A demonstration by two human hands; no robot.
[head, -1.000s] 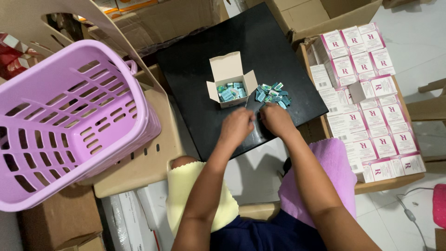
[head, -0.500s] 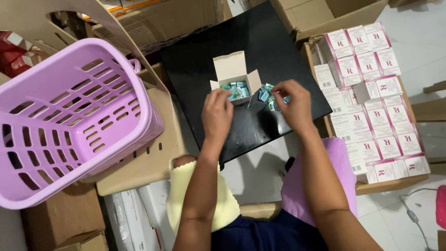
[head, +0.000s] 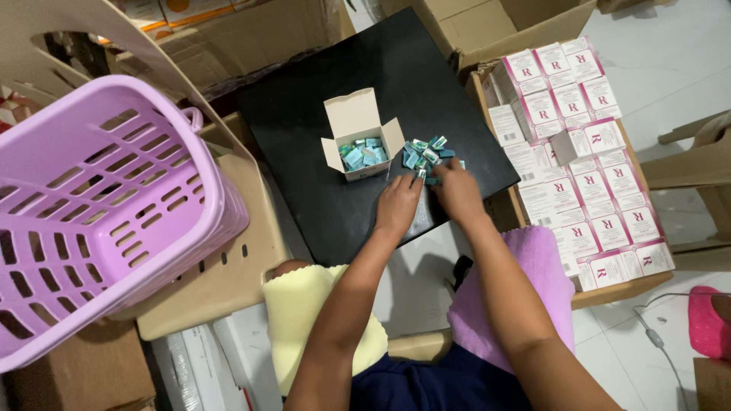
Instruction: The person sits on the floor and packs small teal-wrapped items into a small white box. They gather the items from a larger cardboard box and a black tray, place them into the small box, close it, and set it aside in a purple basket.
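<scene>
Small teal sachets (head: 428,154) lie heaped loose on the black board; at their nine o'clock, an open white carton (head: 359,135) holds more

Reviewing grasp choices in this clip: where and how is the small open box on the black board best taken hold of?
Probably by the two long side walls of the small open box, pinched from straight above. Its lid and flaps stand open, the teal packets fill the inside, and the left hand and right hand work the loose pile beside it.
</scene>
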